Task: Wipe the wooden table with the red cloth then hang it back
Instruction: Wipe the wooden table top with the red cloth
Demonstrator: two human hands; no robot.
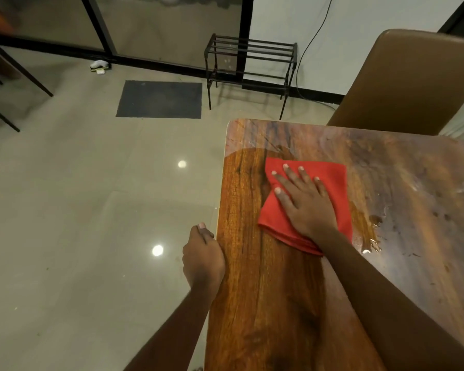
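A folded red cloth (332, 180) lies flat on the wooden table (263, 290), near its far left corner. My right hand (304, 202) presses down on the cloth with fingers spread flat. My left hand (202, 257) grips the table's left edge, fingers curled under it. The wood left of and below the cloth looks dark and shiny. To the right the top is dull and smeared, with water drops (373, 245) beside the cloth.
A brown padded chair (410, 81) stands at the table's far right. On the tiled floor beyond are a black metal rack (249, 65), a dark mat (160, 99) and a cable along the wall. Black chair legs (16, 76) show at far left.
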